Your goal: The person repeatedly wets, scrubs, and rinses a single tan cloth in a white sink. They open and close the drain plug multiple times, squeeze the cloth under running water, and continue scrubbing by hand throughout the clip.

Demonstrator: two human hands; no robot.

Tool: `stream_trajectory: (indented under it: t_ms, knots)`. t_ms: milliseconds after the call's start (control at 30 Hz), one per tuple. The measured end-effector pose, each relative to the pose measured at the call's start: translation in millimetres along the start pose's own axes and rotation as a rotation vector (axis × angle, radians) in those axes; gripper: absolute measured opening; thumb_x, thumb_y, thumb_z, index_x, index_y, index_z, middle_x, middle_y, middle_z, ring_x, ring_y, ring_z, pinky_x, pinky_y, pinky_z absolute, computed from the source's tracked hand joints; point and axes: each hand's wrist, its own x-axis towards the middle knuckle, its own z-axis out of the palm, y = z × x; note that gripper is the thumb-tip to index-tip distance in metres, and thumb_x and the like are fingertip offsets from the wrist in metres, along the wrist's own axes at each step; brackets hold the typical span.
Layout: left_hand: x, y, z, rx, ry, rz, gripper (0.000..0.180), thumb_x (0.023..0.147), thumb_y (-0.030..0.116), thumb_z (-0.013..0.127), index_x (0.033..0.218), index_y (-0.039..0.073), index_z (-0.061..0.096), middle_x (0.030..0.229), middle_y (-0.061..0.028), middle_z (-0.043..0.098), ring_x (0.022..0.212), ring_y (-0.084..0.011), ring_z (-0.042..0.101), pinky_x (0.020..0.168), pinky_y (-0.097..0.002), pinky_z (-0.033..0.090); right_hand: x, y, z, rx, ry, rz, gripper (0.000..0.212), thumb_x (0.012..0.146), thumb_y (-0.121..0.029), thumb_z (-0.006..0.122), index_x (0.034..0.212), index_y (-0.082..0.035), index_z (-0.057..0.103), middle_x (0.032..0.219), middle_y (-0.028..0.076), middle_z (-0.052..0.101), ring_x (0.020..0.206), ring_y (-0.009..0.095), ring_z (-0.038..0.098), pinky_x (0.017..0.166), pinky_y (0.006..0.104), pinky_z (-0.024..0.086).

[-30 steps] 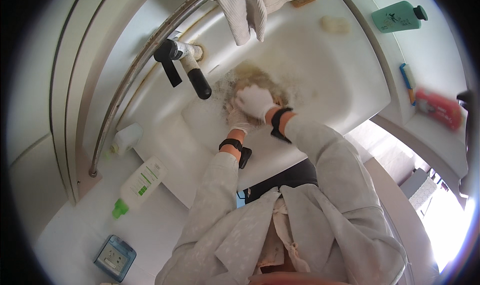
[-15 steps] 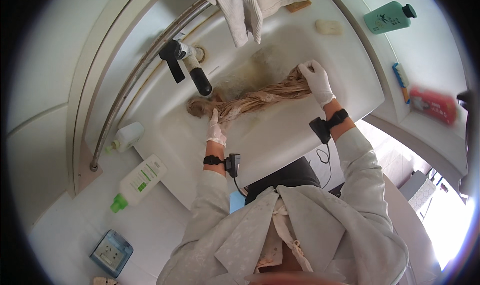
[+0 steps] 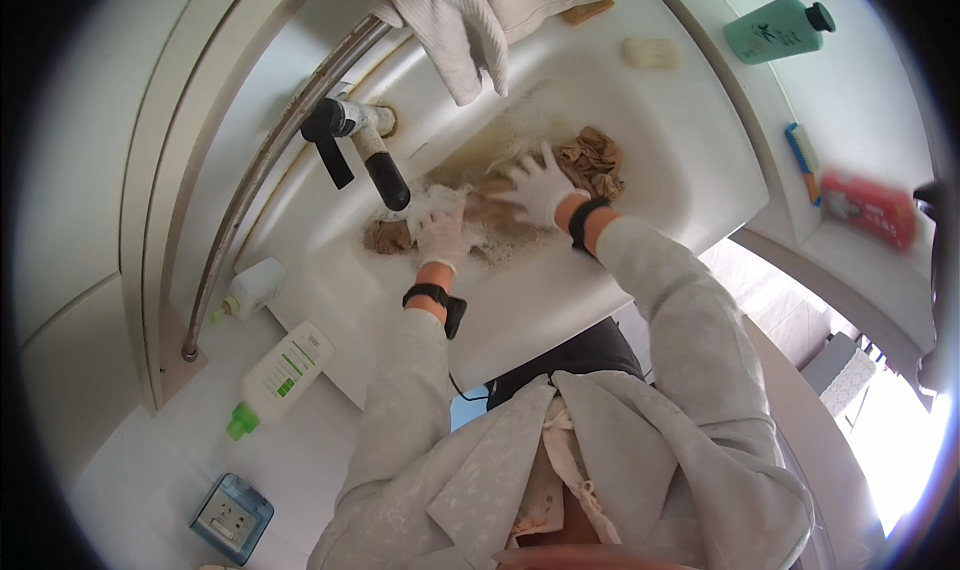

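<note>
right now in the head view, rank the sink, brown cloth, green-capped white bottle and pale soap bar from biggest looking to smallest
1. Sink, by far the largest.
2. Brown cloth and green-capped white bottle, not ranked: the cloth is partly covered, so its full size is unsure.
3. Pale soap bar, the smallest.

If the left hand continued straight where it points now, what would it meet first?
Beyond the foamy water, the left hand would probably meet the sink's far inner wall first; the tap's black spout seems left of that line, though depth is unclear.
</note>
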Motion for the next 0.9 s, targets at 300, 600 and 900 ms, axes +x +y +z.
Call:
stream_trajectory:
  t_ms: [300,600,900]
  knots:
    - [-1.4,-1.2,0.5,-0.131,0.175,-0.066,0.087,0.077,0.044,0.07,0.149,0.015,0.031,0.145,-0.0207,0.035,0.132,-0.04,0.037,0.109,-0.0565,0.026,40.5,-43.7,0.3,-0.096,0.002,-0.044,0.041,0.081,-0.019,0.07,0.121,-0.017,0.058,0.127,0.012,0.058,0.119,0.031,0.055,0.098,0.044,0.041]
    - [-56.2,-3.4,-12.2,-1.232,0.511,0.37,0.089,0.076,0.038,0.077,0.146,0.007,0.031,0.139,-0.0144,0.047,0.13,-0.0307,0.045,0.11,-0.0417,0.036,-7.6,-81.4,-78.1,0.74,0.436,-0.029,0.043,0.07,-0.015,0.07,0.11,-0.012,0.057,0.096,0.018,0.066,0.086,0.036,0.066,0.072,0.0486,0.051]
    - [-135.0,-34.1,-50.4,-2.191,0.262,0.371,0.081,0.081,0.037,0.07,0.146,0.007,0.031,0.14,-0.0137,0.046,0.131,-0.0298,0.043,0.111,-0.0417,0.035,-62.1,-180.4,-158.7,1.174,0.895,-0.562,0.028,0.069,-0.001,0.067,0.094,-0.012,0.06,0.087,0.013,0.062,0.084,0.034,0.062,0.076,0.0429,0.05]
